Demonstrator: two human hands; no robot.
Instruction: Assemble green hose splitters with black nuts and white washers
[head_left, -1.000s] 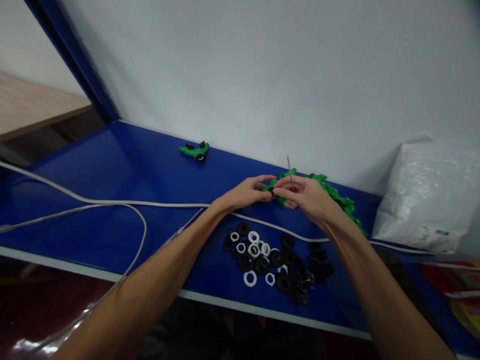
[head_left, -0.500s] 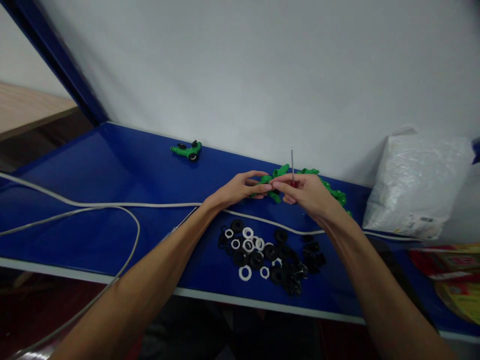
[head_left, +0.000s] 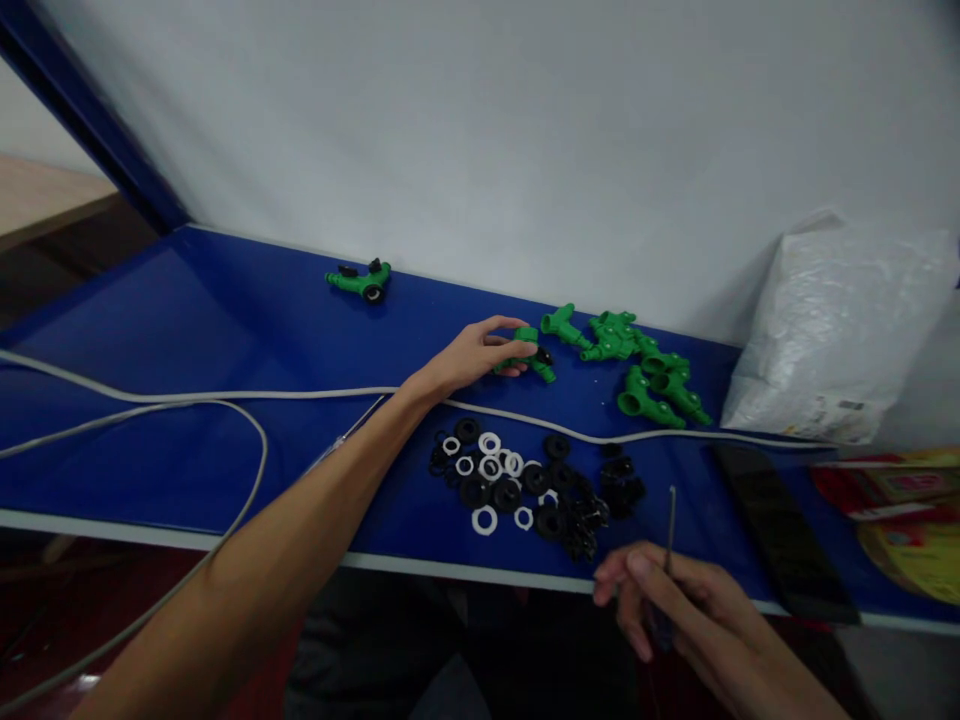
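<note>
My left hand is closed around a green Y-shaped hose connector with a small black part on its side. Below the table's front edge, at the lower right, my right hand grips a screwdriver, its thin shaft pointing up and its handle mostly hidden by the fingers. Several bare green connectors lie near the wall, to the right of my left hand. In front of them are white rings, black rings and a heap of small black parts.
A green connector with black fittings lies at the back left. A pale cable runs across the blue table. On the right are a plastic-wrapped package, a dark flat phone-like object and red and yellow packets.
My right hand has left the connector and moved down and right past the table edge, carrying the screwdriver. My left hand still holds the connector in about the same place.
</note>
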